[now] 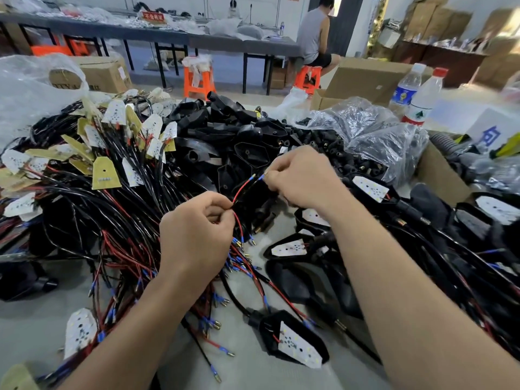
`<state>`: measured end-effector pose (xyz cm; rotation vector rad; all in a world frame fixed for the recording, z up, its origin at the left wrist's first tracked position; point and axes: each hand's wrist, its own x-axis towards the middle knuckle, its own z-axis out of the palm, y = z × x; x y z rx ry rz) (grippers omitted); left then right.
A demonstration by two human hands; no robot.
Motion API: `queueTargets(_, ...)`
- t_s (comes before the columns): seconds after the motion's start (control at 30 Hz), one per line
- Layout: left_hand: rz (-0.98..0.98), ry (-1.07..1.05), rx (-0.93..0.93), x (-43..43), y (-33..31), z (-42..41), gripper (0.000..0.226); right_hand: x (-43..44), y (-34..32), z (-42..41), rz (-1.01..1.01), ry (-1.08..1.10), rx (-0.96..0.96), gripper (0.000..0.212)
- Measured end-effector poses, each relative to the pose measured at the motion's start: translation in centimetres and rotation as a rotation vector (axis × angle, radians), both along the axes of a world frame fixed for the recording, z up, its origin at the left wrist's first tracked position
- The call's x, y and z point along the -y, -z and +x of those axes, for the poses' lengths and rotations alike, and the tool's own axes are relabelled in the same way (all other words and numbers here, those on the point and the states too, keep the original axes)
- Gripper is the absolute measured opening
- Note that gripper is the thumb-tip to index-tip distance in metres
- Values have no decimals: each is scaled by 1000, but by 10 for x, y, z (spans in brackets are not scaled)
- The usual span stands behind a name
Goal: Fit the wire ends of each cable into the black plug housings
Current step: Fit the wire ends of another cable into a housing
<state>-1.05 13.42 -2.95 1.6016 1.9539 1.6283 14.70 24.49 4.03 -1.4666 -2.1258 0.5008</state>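
Left hand [194,237] nearest, fingers curled, pinching red wire [241,190]; right hand [301,178] pinching its blue-sleeved end just above black plug housing [253,199]. Housing pile [225,130] behind, cable heap [98,198] at left, all on grey surface [36,319]. Beyond: water bottles [422,94], seated person [315,38], orange stool [198,80].

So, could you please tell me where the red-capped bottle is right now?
In the head view, the red-capped bottle stands at the upper right, beside the blue-labelled bottle, just behind the clear plastic bags.

Bright even indoor light, soft shadows, wide-angle bending at edges, slightly blurred background
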Motion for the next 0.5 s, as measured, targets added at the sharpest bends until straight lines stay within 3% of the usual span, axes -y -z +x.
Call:
queueTargets(0.1, -6, 1, -15, 2, 0, 1, 21, -47, -34, 19, 55, 58, 623, 19)
queueTargets(0.17, 16, 1, -78, 2, -1, -1, 23, -68, -42, 25, 44, 89, 824, 21)
queueTargets(0.33, 3, -38, -249, 1, 0, -5, 30, -85, -21, 25, -63, 25, 942, 23)
queueTargets(0.43, 7, -17, -253, 3, -1, -4, 38, -83, -8, 25, -89, 24, 952, 9)
queueTargets(0.5, -2, -16, -234, 3, -1, -5, 37, -84, -2, 26, -74, 62, 903, 25)
